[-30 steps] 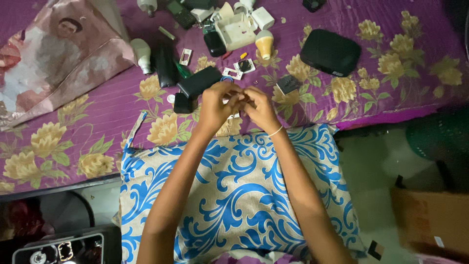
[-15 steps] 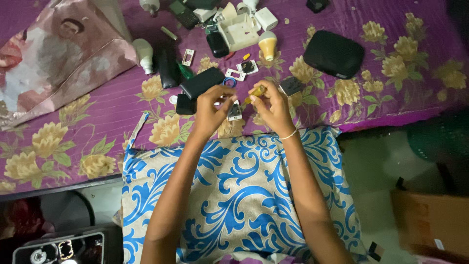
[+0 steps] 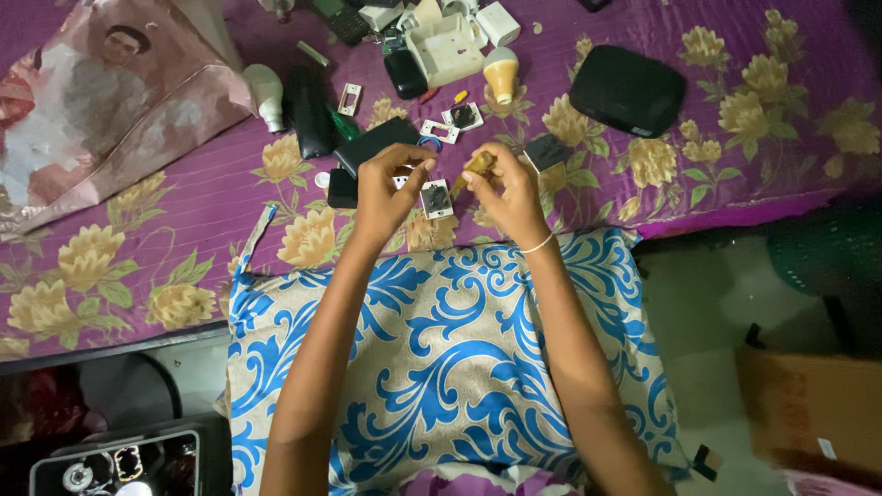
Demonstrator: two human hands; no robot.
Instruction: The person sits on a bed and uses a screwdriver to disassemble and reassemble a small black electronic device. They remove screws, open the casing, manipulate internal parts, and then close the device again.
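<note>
My left hand point(image 3: 386, 188) pinches a small white square switch part point(image 3: 435, 198) with a dark centre, holding it over the purple flowered bedsheet point(image 3: 184, 230). My right hand point(image 3: 507, 188) grips a small screwdriver with a yellow handle point(image 3: 476, 167), its tip pointing down toward the switch part. Both forearms stretch over a blue and white patterned pillow point(image 3: 441, 367). A thin band circles my right wrist.
Scattered on the sheet: white switch plates point(image 3: 462, 117), a white box point(image 3: 446, 50), a cream bulb point(image 3: 502, 73), a white bulb point(image 3: 266, 92), black blocks point(image 3: 372, 147), a black pouch point(image 3: 627, 90). A printed bag point(image 3: 101, 101) lies at left, a cardboard box point(image 3: 808, 404) on the floor at right.
My hands have drawn slightly apart; the white switch part now shows between them, and the right hand has tilted the screwdriver toward it.
</note>
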